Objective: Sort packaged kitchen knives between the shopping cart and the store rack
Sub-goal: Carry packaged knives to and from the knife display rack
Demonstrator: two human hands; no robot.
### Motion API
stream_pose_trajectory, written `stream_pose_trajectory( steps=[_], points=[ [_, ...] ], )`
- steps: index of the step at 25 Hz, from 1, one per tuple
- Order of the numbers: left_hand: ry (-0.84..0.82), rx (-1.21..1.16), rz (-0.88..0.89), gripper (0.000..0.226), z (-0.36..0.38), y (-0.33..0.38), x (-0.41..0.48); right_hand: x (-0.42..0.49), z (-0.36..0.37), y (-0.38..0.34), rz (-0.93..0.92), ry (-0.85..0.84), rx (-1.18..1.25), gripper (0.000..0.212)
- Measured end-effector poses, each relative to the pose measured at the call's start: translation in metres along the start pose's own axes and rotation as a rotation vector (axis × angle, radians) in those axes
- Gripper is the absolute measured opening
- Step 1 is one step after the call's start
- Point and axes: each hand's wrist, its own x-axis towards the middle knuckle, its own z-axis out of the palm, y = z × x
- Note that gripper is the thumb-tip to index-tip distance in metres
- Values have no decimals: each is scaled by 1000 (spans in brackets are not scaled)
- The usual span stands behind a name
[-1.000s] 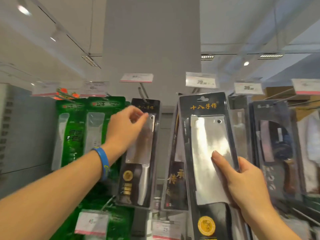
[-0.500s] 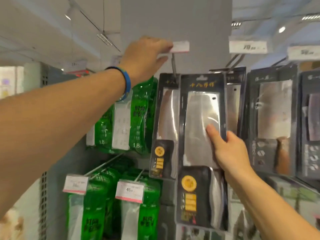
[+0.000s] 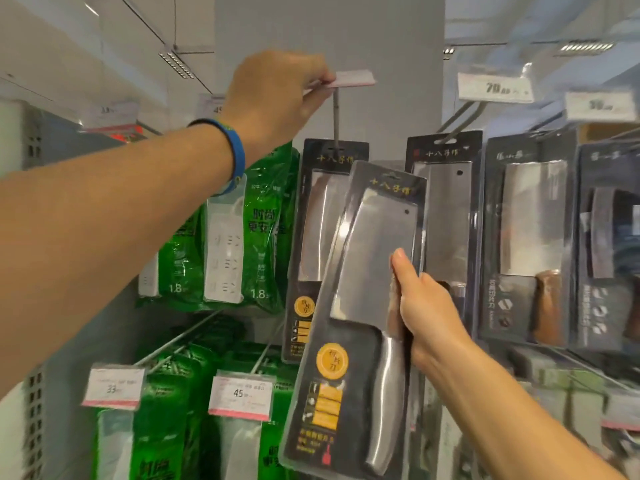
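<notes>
My right hand grips a black blister-packed cleaver by its right edge, thumb on the front; the pack tilts, its top leaning right, in front of the rack. My left hand, with a blue wristband, reaches up and pinches the price tag at the tip of a metal rack hook. A similar packaged cleaver hangs on that hook, just behind and left of the held pack. Another one hangs to the right. No shopping cart is in view.
Green packs of power strips hang at left, with more below behind price tags. Darker knife packs hang at right under tags. A grey pillar stands behind the hooks.
The held cleaver pack has tipped over and dropped a little lower than half a second ago. My left hand, raised from the hanging pack a second ago, stays on the price tag.
</notes>
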Motion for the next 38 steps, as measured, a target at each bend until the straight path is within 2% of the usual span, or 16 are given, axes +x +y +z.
stream_pose_trajectory(
  steps=[4, 6, 10, 14, 17, 21, 26, 29, 33, 38],
  points=[
    [24, -39, 17, 35, 1, -8, 3, -8, 1, -9, -290, 99, -179, 61],
    [27, -52, 22, 35, 2, -11, 5, -10, 4, -20, -437, 111, -249, 66],
    [15, -93, 2, 33, 1, -16, 10, -14, 13, -37, -571, 92, -297, 68],
    [8, -139, -9, 32, 0, -18, 17, -12, 32, -46, -466, -25, -340, 78],
    [20, -141, -23, 33, 3, -16, 18, -20, 61, -42, -421, -111, -354, 70],
    [-2, -158, -45, 34, 1, -16, 17, -19, 67, -39, -395, -95, -362, 62],
    [-123, -250, -105, 24, -7, -24, 23, -14, 42, -45, -534, 17, -421, 64],
    [-179, -329, -132, 20, -9, -27, 25, -13, 38, -45, -472, 22, -338, 72],
    [-186, -337, -119, 20, -7, -31, 24, -13, 32, -41, -395, 24, -253, 96],
    [-156, -320, -124, 22, -3, -28, 19, -20, 37, -42, -364, 34, -228, 88]
  ],
)
